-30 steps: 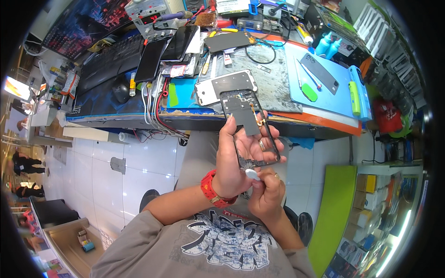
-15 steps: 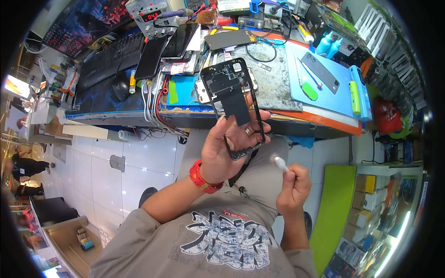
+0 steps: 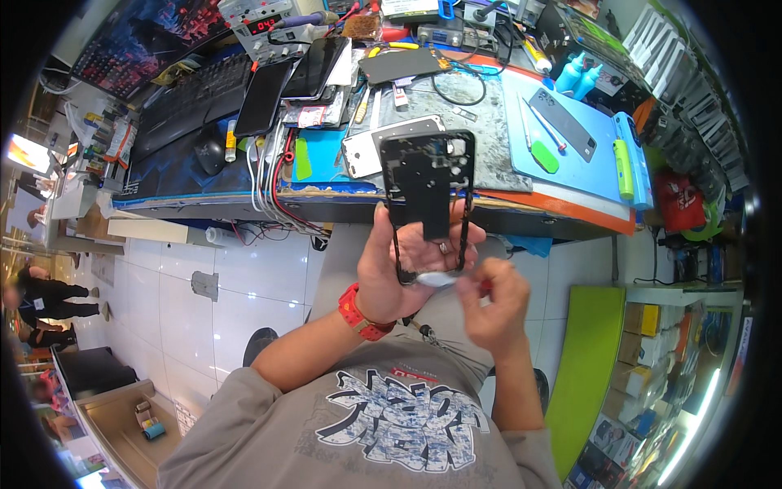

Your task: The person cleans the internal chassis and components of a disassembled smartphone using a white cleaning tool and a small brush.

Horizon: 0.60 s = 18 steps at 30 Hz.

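My left hand is wrapped round the lower part of a black phone frame, which stands upright with its camera cutout at the top right. Through the lower opening of the frame, my palm and a ring show. My right hand pinches a white toothbrush-like brush, whose head lies against the bottom edge of the frame. Motion blurs the brush and those fingers. Behind the frame, a silver phone part lies on the bench, partly covered by it.
The bench holds stacked phones, a keyboard, a mouse and cables. On the right, a blue mat bears a phone back, a screwdriver and a green pick. A power supply stands behind.
The phone frame has turned more upright and shifted down and right. My right hand has moved up and left, bringing the brush to the frame's bottom edge.
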{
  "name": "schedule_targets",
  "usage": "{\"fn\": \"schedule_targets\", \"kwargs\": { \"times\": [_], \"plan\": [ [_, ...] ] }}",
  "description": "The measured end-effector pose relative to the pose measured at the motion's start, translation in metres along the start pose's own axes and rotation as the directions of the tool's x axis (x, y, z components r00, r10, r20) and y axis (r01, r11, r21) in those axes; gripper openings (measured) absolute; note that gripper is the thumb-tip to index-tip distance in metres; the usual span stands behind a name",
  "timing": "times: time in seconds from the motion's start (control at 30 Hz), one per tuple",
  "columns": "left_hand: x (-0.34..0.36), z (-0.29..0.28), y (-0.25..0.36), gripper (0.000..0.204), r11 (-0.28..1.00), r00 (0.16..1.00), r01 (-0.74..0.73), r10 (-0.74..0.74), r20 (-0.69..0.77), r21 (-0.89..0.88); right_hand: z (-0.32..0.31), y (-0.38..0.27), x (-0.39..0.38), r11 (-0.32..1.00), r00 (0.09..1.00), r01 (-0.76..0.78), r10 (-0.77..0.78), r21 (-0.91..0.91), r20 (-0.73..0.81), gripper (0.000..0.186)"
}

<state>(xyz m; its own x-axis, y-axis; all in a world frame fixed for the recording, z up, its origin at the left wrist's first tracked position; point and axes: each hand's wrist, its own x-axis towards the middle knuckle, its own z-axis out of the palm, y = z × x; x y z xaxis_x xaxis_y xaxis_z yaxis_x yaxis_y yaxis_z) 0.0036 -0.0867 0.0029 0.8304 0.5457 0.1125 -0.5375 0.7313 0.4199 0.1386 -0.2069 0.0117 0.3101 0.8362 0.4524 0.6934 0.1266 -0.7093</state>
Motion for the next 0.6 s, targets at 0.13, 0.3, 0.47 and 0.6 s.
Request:
{"fn": "schedule_targets", "kwargs": {
  "times": [0.13,0.3,0.47,0.6],
  "plan": [
    [-0.002,-0.005,-0.002,0.117,1.0,1.0,0.013,-0.013,-0.023,-0.005,0.005,-0.004,-0.002,0.999,0.999,0.037,-0.037,0.001,0.032,0.026],
    [0.0,-0.009,0.0,0.116,0.999,0.999,-0.021,0.02,-0.035,-0.04,0.005,0.014,-0.004,0.999,0.996,-0.04,0.039,-0.013,-0.077,0.027],
    [-0.004,-0.01,-0.005,0.114,0.996,0.996,-0.018,0.011,-0.085,-0.083,0.011,0.009,-0.004,0.989,0.988,0.149,-0.15,0.026,0.042,0.021],
    [-0.003,-0.017,0.004,0.103,0.996,0.991,-0.09,0.089,-0.097,-0.006,-0.008,0.042,-0.016,0.994,0.989,-0.102,0.098,-0.035,-0.109,0.015]
  ]
}}
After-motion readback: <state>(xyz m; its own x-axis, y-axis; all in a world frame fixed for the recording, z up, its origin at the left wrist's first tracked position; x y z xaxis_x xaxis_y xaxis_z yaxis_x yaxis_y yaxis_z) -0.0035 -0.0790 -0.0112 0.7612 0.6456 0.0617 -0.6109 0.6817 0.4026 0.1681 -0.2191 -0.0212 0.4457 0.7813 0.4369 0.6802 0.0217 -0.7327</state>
